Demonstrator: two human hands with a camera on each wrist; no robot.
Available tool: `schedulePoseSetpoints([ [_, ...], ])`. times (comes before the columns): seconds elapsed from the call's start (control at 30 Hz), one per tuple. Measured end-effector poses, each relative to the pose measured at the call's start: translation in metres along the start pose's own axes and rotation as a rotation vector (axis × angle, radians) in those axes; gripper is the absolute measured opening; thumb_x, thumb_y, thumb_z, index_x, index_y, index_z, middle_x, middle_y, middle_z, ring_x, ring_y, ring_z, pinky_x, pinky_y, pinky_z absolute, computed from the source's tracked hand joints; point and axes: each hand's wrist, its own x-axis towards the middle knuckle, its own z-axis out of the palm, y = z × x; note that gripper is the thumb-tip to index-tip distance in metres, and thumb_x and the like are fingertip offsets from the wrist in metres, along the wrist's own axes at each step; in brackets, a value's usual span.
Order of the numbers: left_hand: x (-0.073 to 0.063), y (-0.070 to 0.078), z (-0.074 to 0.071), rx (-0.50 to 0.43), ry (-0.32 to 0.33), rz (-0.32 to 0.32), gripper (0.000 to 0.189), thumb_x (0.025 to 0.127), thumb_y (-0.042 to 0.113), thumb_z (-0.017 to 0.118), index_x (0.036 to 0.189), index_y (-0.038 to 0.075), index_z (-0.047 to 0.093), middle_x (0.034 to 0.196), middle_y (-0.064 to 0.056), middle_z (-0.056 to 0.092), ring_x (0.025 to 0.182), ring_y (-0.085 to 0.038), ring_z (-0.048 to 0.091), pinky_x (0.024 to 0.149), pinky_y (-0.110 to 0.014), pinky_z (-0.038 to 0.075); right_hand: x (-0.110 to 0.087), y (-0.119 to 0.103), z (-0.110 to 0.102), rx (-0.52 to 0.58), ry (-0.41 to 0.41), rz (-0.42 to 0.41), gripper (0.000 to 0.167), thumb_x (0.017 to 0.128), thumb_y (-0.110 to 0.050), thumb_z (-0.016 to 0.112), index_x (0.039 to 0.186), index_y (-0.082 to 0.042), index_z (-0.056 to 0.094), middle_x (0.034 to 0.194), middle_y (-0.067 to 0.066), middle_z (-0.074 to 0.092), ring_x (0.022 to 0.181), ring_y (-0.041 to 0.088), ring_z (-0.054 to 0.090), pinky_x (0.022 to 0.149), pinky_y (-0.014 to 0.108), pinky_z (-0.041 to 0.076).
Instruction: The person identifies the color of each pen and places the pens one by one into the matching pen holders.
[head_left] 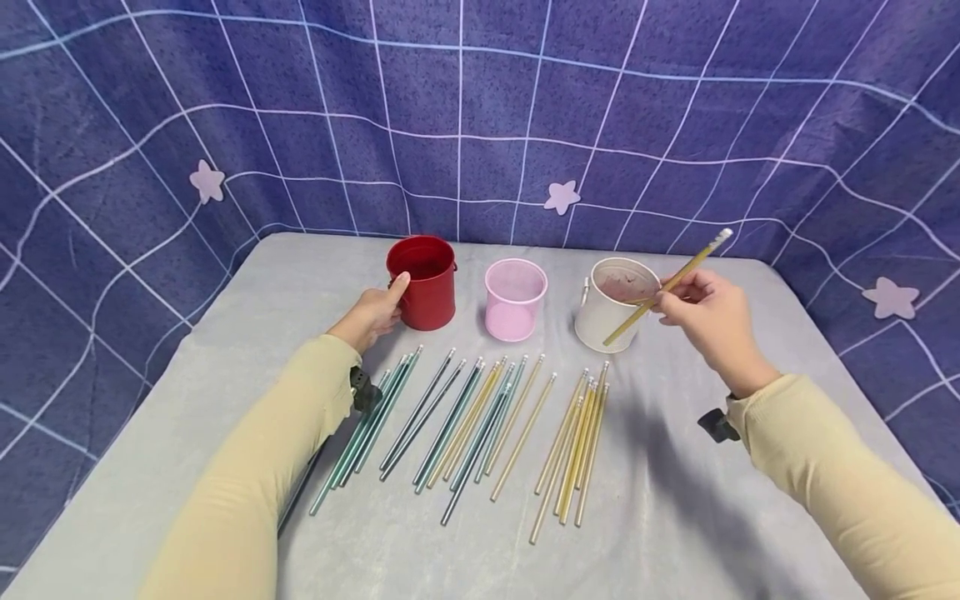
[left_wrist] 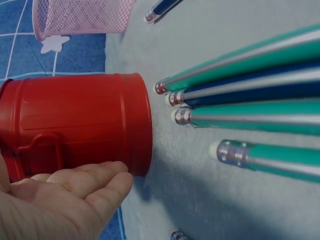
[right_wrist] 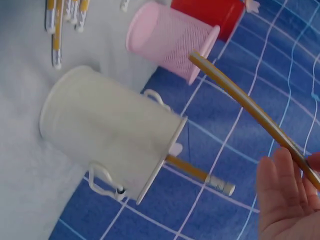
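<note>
My right hand [head_left: 708, 312] pinches a yellow pencil [head_left: 667, 287] near its middle, slanted in front of the white bucket's rim with the eraser end up. The white bucket [right_wrist: 110, 130] has a yellow pencil [right_wrist: 200, 174] in it, its eraser end sticking out past the rim. With fingers stretched out, my left hand [left_wrist: 75, 195] touches the side of the red bucket [head_left: 431, 292]; the thumb lies near its rim. Between the buckets stands a pink mesh cup [head_left: 516, 302]. Whether the red bucket holds anything cannot be made out.
Green and dark blue pencils [head_left: 375, 429] lie in front of the red bucket. A mixed row of green, blue and yellow pencils [head_left: 480, 425] spreads across the middle, and several yellow pencils [head_left: 577, 450] lie to its right. A blue grid curtain [head_left: 480, 108] hangs behind the table.
</note>
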Motion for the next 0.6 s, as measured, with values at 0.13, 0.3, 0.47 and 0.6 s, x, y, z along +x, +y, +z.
schedulePoseSetpoints([
  [0.13, 0.000, -0.001, 0.001, 0.004, 0.001, -0.005, 0.084, 0.098, 0.054, 0.035, 0.147, -0.011, 0.015, 0.148, -0.028, 0.031, 0.136, -0.032, 0.034, 0.110, -0.043, 0.029, 0.006, 0.002, -0.007, 0.166, 0.066, 0.014, 0.028, 0.080, 0.011, 0.054, 0.077, -0.015, 0.063, 0.064, -0.010, 0.066, 0.060, 0.000, 0.064, 0.056, 0.015, 0.052],
  [0.3, 0.002, -0.003, 0.002, -0.002, 0.000, -0.012, 0.084, 0.098, 0.054, 0.036, 0.147, -0.011, 0.016, 0.147, -0.028, 0.031, 0.136, -0.032, 0.034, 0.110, -0.043, 0.029, 0.012, 0.007, -0.015, 0.259, 0.160, 0.008, 0.031, 0.079, 0.013, 0.052, 0.075, -0.015, 0.065, 0.063, -0.007, 0.066, 0.059, 0.002, 0.065, 0.055, 0.014, 0.052],
  [0.47, 0.001, -0.002, 0.002, -0.004, -0.006, -0.002, 0.085, 0.098, 0.055, 0.035, 0.147, -0.012, 0.014, 0.147, -0.028, 0.030, 0.136, -0.033, 0.033, 0.111, -0.043, 0.028, 0.017, 0.014, -0.019, 0.293, 0.224, 0.014, 0.029, 0.080, 0.012, 0.053, 0.076, -0.013, 0.065, 0.064, -0.005, 0.067, 0.059, 0.002, 0.065, 0.055, 0.013, 0.051],
  [0.6, -0.001, 0.001, 0.002, 0.000, -0.005, 0.001, 0.085, 0.098, 0.055, 0.035, 0.147, -0.011, 0.014, 0.148, -0.028, 0.030, 0.136, -0.032, 0.033, 0.111, -0.043, 0.028, 0.020, 0.022, -0.020, 0.199, 0.238, 0.056, 0.026, 0.082, 0.010, 0.054, 0.079, -0.014, 0.063, 0.064, -0.010, 0.066, 0.060, -0.001, 0.064, 0.056, 0.012, 0.051],
])
